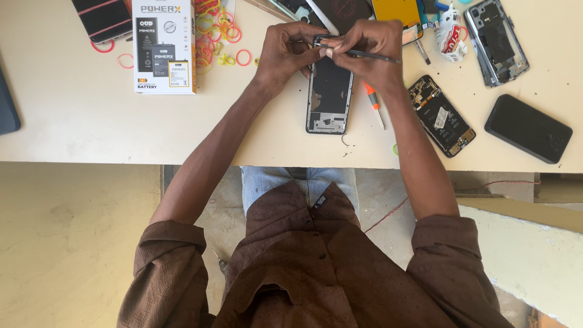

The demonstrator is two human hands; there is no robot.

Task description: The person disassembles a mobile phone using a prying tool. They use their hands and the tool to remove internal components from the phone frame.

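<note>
An opened dark phone body [328,91] lies face down on the cream table [91,127], back cover off. My left hand [284,50] grips its far left corner, fingers curled over the top edge. My right hand [371,48] holds thin dark tweezers [364,54] with their tip at the phone's top edge. The two hands meet over that end and hide what lies under the tip. An orange-handled screwdriver [373,102] rests just right of the phone, beside my right wrist.
A white battery box [164,45] and loose coloured rubber bands [212,30] lie at the left. At the right are an opened phone with exposed boards [441,115], a black phone [528,128], a bare phone frame [497,41]. More parts crowd the far edge.
</note>
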